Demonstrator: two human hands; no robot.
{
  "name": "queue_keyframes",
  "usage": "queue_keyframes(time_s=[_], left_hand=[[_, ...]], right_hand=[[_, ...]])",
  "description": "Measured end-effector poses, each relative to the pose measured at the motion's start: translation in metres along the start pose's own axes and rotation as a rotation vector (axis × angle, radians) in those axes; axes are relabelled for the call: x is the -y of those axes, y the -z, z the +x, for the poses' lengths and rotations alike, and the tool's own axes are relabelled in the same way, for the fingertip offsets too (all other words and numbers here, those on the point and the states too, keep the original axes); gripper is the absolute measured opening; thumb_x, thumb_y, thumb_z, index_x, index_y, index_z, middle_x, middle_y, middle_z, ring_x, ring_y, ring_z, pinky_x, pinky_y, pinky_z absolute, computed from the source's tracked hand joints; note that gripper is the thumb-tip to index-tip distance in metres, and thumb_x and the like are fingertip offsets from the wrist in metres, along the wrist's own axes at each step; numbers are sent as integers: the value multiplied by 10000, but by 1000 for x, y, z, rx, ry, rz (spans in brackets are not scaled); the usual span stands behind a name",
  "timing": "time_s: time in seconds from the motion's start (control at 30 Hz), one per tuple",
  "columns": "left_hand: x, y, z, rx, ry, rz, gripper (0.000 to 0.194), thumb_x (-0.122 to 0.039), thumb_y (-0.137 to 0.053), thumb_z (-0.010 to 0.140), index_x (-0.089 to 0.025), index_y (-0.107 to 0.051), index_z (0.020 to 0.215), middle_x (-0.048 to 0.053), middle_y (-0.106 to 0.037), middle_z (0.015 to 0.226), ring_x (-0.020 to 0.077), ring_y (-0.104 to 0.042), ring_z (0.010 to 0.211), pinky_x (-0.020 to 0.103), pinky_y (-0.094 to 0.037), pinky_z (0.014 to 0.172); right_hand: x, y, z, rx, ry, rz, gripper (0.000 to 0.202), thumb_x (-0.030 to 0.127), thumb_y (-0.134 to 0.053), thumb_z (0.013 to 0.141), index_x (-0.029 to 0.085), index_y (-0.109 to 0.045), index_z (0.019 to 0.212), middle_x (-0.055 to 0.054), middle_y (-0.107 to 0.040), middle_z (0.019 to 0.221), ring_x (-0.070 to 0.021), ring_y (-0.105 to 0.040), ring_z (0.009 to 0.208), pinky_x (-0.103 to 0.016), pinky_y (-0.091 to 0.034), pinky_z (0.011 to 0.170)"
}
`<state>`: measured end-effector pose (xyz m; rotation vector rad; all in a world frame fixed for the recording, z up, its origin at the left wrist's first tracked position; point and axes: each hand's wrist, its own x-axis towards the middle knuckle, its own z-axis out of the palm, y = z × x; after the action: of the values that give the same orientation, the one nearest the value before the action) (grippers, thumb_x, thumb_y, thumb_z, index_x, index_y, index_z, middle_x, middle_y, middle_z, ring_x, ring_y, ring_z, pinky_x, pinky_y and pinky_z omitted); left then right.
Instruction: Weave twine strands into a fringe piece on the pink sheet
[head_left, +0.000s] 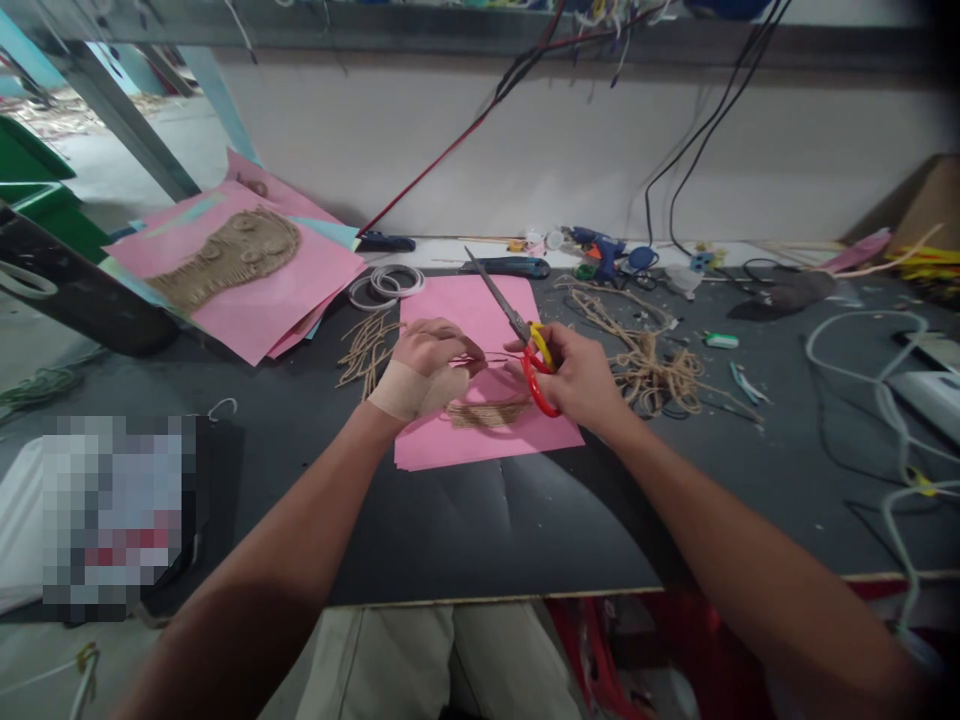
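Note:
Pink sheets of paper [427, 440] lie on the dark tabletop, with a woven patch of brown twine [487, 412] on the top one. My right hand [581, 375] holds scissors [540, 362] with one red and one yellow handle, their blades pointing up and away to the left. A thin strand [499, 357] runs between my hands above the paper. My left hand [439, 355], with a tan wrap at the wrist, is closed with fingertips pinched at the strand's left end. Cut twine lengths [364, 350] lie left of the paper.
A tangle of twine [656, 375] lies right of the paper. Behind are a coil of white cord [386, 285], a utility knife [510, 267] and a blue glue gun [600, 250]. More pink sheets with a twine piece [240, 250] stand at left. Loose cable [889, 430] crosses the right side.

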<state>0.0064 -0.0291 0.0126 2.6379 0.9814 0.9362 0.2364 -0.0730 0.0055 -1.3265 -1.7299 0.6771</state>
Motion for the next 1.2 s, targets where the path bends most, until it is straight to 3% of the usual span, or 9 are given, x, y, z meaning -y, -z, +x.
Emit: queue_keyframes(time_s=[0.2,0.47,0.77,0.93,1.2], left_hand=[[-1,-4,1,-42,-37,-7,84,-233,-687,881,-223,-765,851,39,-796,940,219,-703,977,381,-499,920],[-5,0,-2,-31,-35,8,80,-257,-677,896,-230,-752,901,35,-794,930,223,-696,1021,396,-483,953],[8,-8,-2,-266,8,-48,80,-172,-718,828,-208,-735,897,37,-784,889,188,-691,839,354,-506,842],[4,-7,0,-316,161,-228,49,-225,-745,810,-215,-740,858,30,-774,866,164,-694,813,305,-510,764],[-1,-1,4,-338,378,-469,127,-279,-792,763,-188,-766,847,45,-774,821,171,-670,770,328,-498,752]], right_hand=[[3,-9,-4,15,8,-5,252,301,-766,754,207,-598,917,-49,-738,896,-198,-676,750,-318,-512,718],[-5,-17,0,-78,-67,218,350,354,-844,663,213,-585,852,-30,-688,811,-194,-631,728,-329,-528,665],[3,-8,4,-207,-102,221,317,353,-807,662,204,-570,812,-21,-670,753,-176,-609,666,-359,-543,675],[0,-7,7,-212,-121,201,366,386,-833,630,206,-582,826,-33,-692,759,-194,-624,691,-365,-539,677],[-5,-6,7,-208,-127,150,363,379,-836,634,182,-625,853,-41,-694,762,-191,-614,680,-343,-492,665]])
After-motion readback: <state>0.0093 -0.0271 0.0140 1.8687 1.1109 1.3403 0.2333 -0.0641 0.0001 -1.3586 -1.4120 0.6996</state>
